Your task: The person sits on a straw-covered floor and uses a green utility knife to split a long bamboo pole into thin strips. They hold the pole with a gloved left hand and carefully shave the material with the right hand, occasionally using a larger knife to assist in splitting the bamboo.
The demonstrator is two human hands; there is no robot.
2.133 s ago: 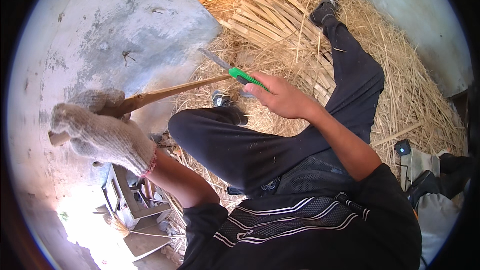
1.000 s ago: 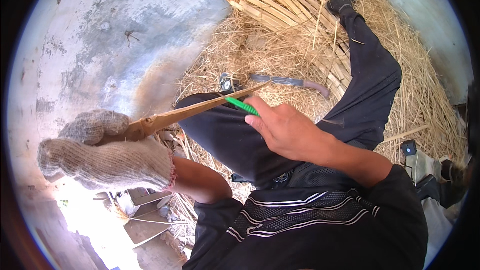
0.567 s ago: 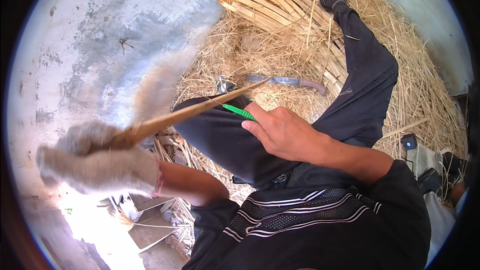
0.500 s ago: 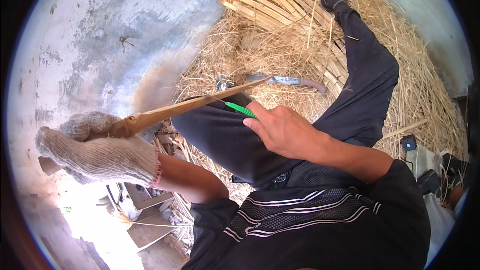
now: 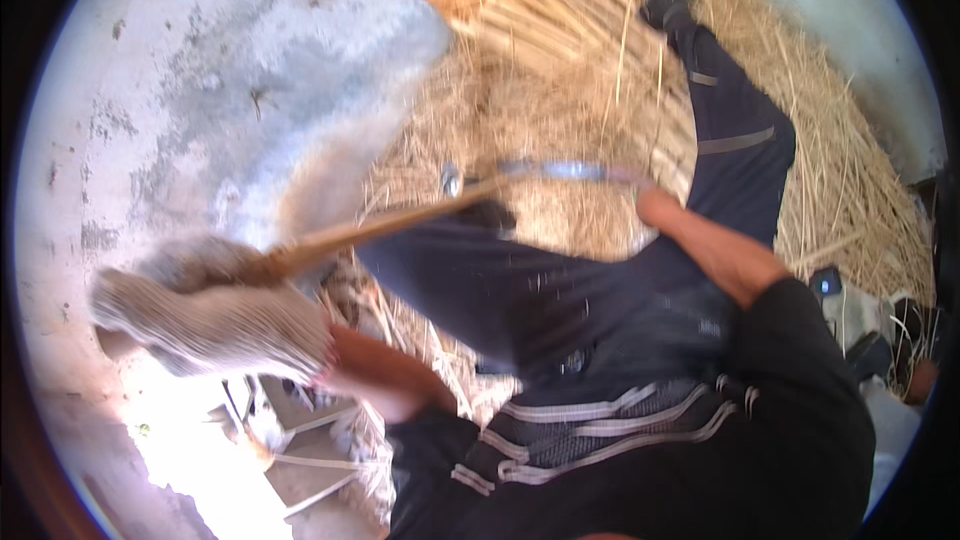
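My left hand (image 5: 210, 315), in a grey knitted glove, is closed round the thick end of a long split bamboo strip (image 5: 390, 222). The strip slants up to the right over my left thigh, its thin end above the straw. Just below the brown handle of a curved, metal-bladed knife (image 5: 565, 170) lying on the straw is my bare right hand (image 5: 657, 208), smeared by motion. Its fingers cannot be made out, nor whether they hold anything.
Dry straw (image 5: 560, 225) covers the floor round my legs. Split bamboo strips (image 5: 550, 10) lie beyond. A pale, stained wall (image 5: 200, 110) rises at the left. Cables and small dark devices lie on pale cloth (image 5: 860, 315) at the right.
My right hand, which held a green-handled tool against the bamboo strip, has moved right and away toward the knife's handle. My left hand still holds the strip, shifted slightly.
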